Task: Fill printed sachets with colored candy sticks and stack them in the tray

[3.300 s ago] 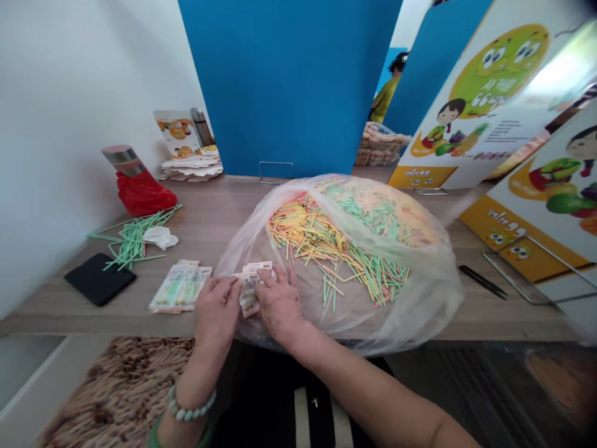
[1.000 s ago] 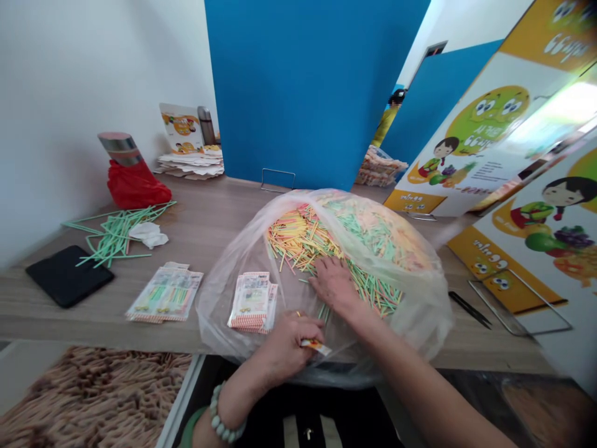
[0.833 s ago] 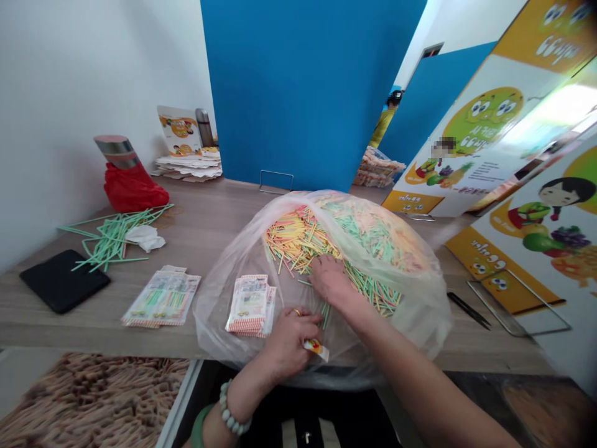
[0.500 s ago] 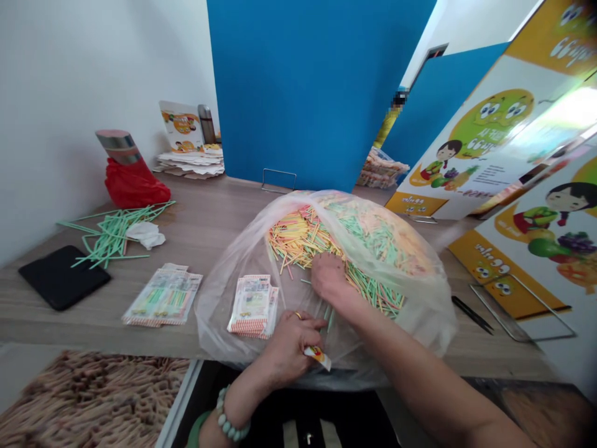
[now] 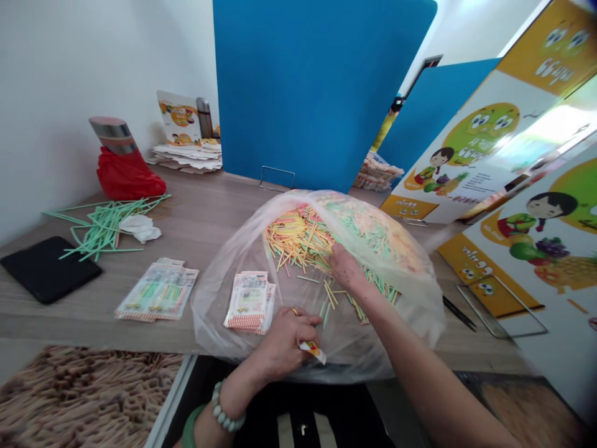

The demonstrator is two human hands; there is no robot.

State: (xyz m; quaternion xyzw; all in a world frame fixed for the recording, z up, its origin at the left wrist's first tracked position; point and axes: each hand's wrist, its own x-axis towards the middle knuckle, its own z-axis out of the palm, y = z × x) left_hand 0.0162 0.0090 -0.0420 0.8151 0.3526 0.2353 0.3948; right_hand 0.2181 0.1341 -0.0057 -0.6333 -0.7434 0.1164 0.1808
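Observation:
My left hand (image 5: pixel 289 341) is closed around a small white, yellow and red printed packet (image 5: pixel 313 351), its end poking out beside the fingers. A pile of thin yellow, green and pink sticks (image 5: pixel 298 236) lies inside a large clear plastic bag (image 5: pixel 209 311) spread on the table. At the pile's near side, my right hand (image 5: pixel 347 267) has its fingers bent together among the sticks; what they grip is hidden. Several loose sticks (image 5: pixel 330 294) lie between the hands. Left of my left hand, a stack of printed packets (image 5: pixel 249 302) rests on the bag.
More stick-filled packets (image 5: pixel 158 291) lie on the table (image 5: pixel 209 205) at left, near a black flat pad (image 5: pixel 49 269), long green straws (image 5: pixel 105 227) and a red bag (image 5: pixel 128 177). Black tweezers (image 5: pixel 459 312) and a wire stand (image 5: pixel 501 311) are at right. A blue panel (image 5: pixel 321 87) stands behind.
My right hand has moved right and slightly farther away along the pile, leaving more loose sticks visible in front of it. My left hand still holds the packet in nearly the same place.

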